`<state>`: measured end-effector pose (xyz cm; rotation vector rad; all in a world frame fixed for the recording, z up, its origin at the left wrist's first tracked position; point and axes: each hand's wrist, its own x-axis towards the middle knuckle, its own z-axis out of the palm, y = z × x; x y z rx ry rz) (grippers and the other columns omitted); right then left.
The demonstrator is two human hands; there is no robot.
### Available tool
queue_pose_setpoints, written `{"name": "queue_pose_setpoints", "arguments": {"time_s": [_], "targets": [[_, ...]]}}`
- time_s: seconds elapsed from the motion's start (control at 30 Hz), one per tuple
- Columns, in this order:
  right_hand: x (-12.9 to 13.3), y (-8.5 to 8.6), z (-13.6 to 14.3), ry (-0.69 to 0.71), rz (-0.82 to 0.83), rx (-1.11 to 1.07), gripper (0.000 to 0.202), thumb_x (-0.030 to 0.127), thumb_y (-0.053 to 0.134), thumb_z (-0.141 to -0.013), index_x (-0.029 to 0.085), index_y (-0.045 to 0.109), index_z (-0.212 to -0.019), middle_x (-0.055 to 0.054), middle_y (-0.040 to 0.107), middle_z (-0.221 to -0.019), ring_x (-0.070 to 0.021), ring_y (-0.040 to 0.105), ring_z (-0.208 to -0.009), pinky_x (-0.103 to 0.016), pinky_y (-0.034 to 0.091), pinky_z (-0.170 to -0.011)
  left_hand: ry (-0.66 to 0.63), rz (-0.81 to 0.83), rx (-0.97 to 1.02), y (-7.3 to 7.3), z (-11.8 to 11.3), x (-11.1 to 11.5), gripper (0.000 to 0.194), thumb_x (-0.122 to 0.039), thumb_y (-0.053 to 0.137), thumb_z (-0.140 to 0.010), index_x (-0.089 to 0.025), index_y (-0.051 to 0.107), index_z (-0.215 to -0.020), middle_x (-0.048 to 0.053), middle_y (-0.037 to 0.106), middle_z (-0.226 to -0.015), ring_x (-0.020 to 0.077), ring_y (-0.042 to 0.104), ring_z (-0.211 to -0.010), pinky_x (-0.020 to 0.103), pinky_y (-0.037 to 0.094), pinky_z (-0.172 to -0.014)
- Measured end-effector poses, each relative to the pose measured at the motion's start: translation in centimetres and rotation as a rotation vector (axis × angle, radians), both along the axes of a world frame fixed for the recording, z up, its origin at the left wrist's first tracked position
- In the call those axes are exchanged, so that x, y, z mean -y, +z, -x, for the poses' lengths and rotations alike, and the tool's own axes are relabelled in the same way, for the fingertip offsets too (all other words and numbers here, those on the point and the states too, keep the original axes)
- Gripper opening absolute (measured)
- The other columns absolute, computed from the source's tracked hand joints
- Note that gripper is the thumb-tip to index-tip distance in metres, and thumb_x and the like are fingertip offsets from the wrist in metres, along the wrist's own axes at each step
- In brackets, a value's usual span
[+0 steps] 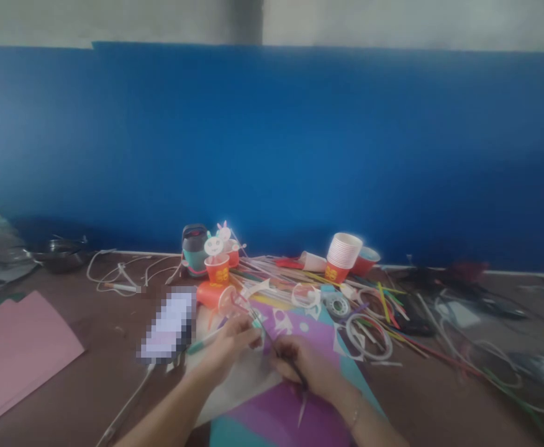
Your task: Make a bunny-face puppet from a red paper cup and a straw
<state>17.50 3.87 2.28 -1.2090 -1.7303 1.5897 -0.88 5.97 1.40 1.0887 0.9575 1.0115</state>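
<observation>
My right hand (pixel 302 363) is closed around a pair of scissors (pixel 268 335), their thin blades pointing away from me and toward the left. Fingers pinched, my left hand (pixel 232 344) is just left of the blades; a small pale and teal bit shows at its fingertips, too blurred to name. Beneath both hands lie purple sheets (pixel 276 416), teal sheets and a white sheet (pixel 235 385). Just beyond my left hand an orange paper cup (pixel 216 297) lies on its side. Behind it an orange cup (pixel 217 270) stands upright with a rabbit-face cutout (pixel 214 245) on top.
A stack of paper cups (pixel 344 254) stands at the back. Around it spread coloured sticks, a tape roll (pixel 337 304) and a coil (pixel 369 337). Left are a blurred-out phone (pixel 169 326) with a cable, a teal-and-grey container (pixel 194 251) and pink paper (pixel 25 354). A blue partition rises behind.
</observation>
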Motion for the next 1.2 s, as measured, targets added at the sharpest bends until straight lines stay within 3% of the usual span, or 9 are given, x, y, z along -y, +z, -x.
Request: {"name": "queue_pose_setpoints", "arguments": {"time_s": [0.27,0.77,1.2], "targets": [[0.0,-0.6,0.1,-0.009,-0.025,-0.006,0.017,0.033,0.058,-0.075,0.02,0.048,-0.071,0.009,0.046,-0.049,-0.0071,0.044,-0.034,-0.018,0.035,-0.033,-0.053,0.006,-0.04,-0.3,0.4,-0.2,0.017,-0.029,0.068,-0.07,-0.017,0.06,-0.063,0.0,0.058,-0.061,0.0133,0.051,-0.06,0.026,0.036,-0.062],[0.3,0.5,0.2,-0.007,0.009,-0.013,0.013,0.03,0.056,-0.073,0.019,0.049,-0.07,0.009,0.046,-0.047,-0.0064,0.043,-0.035,-0.017,0.035,-0.034,-0.128,0.045,-0.094,0.1,0.9,-0.4,0.017,-0.031,0.068,-0.067,-0.016,0.06,-0.063,0.0,0.058,-0.06,0.0125,0.049,-0.057,0.026,0.031,-0.057],[0.2,-0.1,0.1,-0.006,0.009,-0.017,0.013,0.03,0.059,-0.072,0.019,0.051,-0.07,0.009,0.047,-0.047,-0.0069,0.045,-0.036,-0.017,0.034,-0.035,-0.159,0.054,-0.077,-0.4,1.1,-0.6,0.015,-0.029,0.068,-0.068,-0.016,0.06,-0.063,0.0,0.058,-0.058,0.0118,0.046,-0.054,0.026,0.029,-0.055]]}}
